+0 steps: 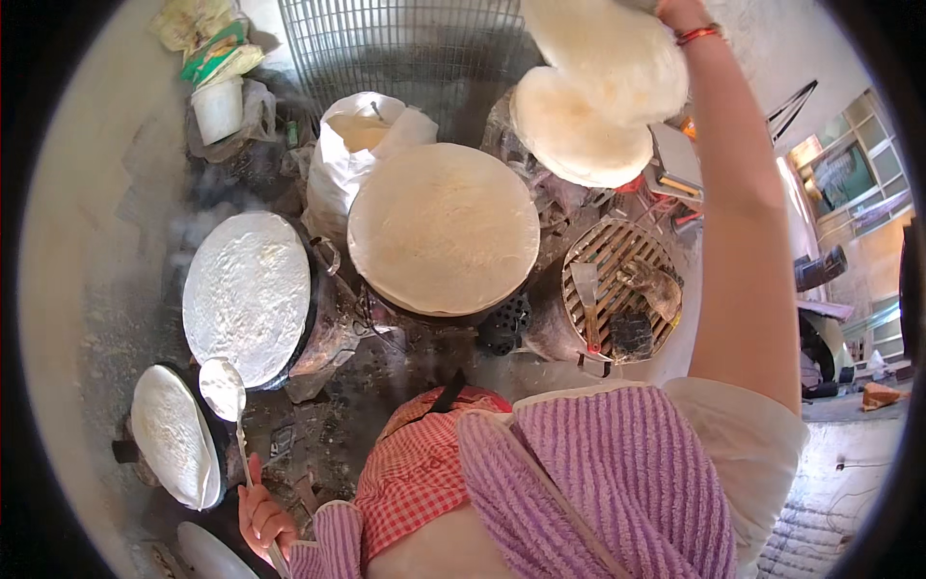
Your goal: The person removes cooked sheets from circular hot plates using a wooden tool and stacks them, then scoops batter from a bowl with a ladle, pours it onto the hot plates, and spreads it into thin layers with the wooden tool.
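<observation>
My left hand (264, 521), at the lower left, grips the long handle of a metal ladle (223, 389). The ladle's bowl overlaps the near edge of a left griddle covered by a pale sheet of batter (249, 297). At the top, my right hand (684, 13) is partly cut off by the frame. From it hangs a thin round flatbread (615, 58), blurred, over a stack of flatbreads (579, 137). Another round flatbread (445, 228) covers the middle griddle. A folded flatbread (173, 438) lies on a smaller griddle at far left.
Behind the middle griddle stands a white sack (333, 174) with pale contents. A slatted round stool (615, 239) at right carries a scraper (587, 297), a dark block (631, 335) and a crumpled cloth (651, 286). A white bucket (218, 110) sits at the back left, near a wire grille (405, 51).
</observation>
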`<state>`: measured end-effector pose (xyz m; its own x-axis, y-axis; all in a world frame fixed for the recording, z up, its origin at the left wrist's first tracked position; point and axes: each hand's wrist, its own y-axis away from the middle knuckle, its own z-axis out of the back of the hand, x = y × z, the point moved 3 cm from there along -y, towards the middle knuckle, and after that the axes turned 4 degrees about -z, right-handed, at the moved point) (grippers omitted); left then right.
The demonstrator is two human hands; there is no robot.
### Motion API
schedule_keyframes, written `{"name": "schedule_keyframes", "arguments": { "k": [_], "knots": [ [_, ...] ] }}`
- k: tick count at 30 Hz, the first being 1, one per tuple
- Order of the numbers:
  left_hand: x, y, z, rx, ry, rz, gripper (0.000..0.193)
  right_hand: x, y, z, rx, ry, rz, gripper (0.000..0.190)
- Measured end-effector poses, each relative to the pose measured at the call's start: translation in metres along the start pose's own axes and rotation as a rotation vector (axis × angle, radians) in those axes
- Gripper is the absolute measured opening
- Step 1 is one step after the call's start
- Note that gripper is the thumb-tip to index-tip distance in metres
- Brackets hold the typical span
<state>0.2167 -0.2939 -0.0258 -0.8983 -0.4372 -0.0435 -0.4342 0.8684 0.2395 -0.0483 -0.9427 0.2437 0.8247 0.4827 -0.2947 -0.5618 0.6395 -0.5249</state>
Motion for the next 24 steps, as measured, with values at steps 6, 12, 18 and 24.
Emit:
{"name": "schedule_keyframes", "arguments": {
  "k": [6,12,18,24],
  "knots": [
    [0.012,0.002,-0.025,-0.080,0.086,-0.065,0.053,0.008,0.098,-0.194,0.153,-0.250,-0.267,0.037],
    [0.028,-0.005,-0.035,-0.148,0.213,-0.145,0.054,-0.003,0.224,-0.321,0.287,-0.333,-0.407,0.037],
    [0.006,0.010,-0.021,0.041,0.485,-0.184,0.053,-0.021,0.269,-0.428,0.264,-0.236,-0.188,0.044],
    [-0.001,0.076,-0.020,0.128,0.489,-0.499,0.060,0.054,0.282,-0.309,0.337,-0.878,-0.267,0.050]
  ]
}}
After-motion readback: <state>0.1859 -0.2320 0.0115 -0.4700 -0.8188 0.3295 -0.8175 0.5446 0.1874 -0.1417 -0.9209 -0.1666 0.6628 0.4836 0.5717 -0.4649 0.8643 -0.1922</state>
